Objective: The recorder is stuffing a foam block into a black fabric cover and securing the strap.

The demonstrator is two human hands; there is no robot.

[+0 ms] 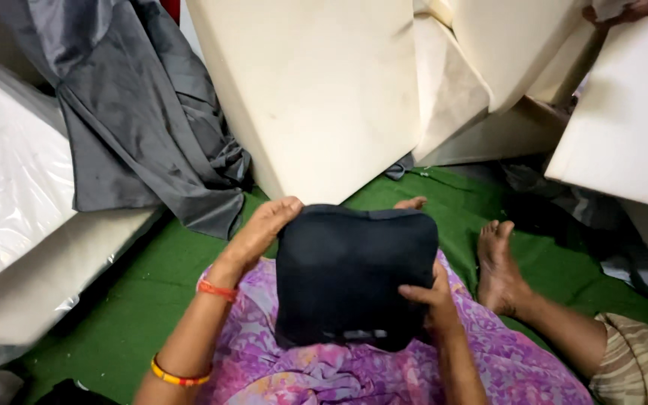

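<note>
We count one dark cushion (354, 274) at centre, under our two hands, left hand (264, 229) at ten o'clock; right hand (429, 296) at four | foam slabs (316, 97): at least five, twelve to two o'clock | one grey cloth (144, 112) at ten | one co-worker's foot (498, 262) at three | two bangles (180, 375) at seven

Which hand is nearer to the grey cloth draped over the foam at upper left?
Left. The left hand grips the dark cushion's upper left corner, just below the grey cloth; the right hand holds the cushion's right edge, farther away.
</note>
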